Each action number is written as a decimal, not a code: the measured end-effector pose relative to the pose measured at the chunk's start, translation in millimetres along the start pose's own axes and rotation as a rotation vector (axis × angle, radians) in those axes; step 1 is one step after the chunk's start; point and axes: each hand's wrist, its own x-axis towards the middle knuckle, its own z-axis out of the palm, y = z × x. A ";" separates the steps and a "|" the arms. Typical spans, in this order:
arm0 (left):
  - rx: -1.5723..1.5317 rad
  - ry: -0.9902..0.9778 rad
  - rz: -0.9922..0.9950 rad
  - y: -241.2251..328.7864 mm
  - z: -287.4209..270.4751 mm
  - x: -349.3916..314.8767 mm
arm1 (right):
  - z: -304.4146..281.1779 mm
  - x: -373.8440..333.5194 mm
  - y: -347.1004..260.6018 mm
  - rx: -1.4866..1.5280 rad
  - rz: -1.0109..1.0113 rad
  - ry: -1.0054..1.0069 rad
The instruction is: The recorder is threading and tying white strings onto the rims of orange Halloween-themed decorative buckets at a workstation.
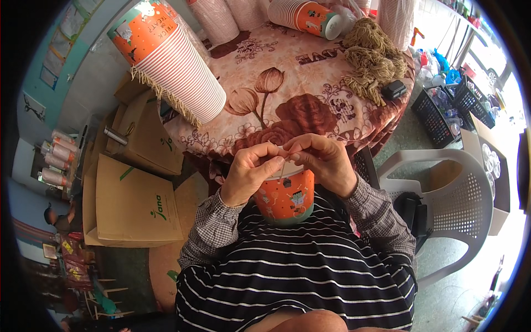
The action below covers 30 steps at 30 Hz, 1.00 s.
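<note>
An orange paper bucket point(287, 198) with cartoon figures and a green base rests against my lap, tilted, its white rim towards the table. Above that rim my left hand point(249, 170) and my right hand point(326, 161) meet, thumbs and fingertips pinched together. A thin tan cord point(282, 169) runs between the fingertips and down by the rim; the fingers partly hide it. On the table's left lies a long nested stack of the same buckets point(185, 74), with tan cords point(160, 94) draped along its side.
The round table point(238, 66) wears a flowered cloth. A heap of tan cords point(373, 61), a small black box point(394, 89) and more bucket stacks point(304, 17) lie on it. Cardboard boxes point(133, 205) stand left; a plastic chair point(459, 205) and black crates point(440, 116) stand right.
</note>
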 end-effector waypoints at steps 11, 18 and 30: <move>0.060 0.064 -0.029 2.2 1.4 -1.0 | -8.0 1.2 -9.2 0.266 0.331 -0.155; 0.130 0.087 0.037 -3.4 -1.2 -3.5 | -2.5 0.6 3.2 0.126 0.120 -0.063; 0.310 0.088 0.133 -4.8 -1.6 -6.1 | -2.8 1.4 0.5 0.055 0.159 -0.014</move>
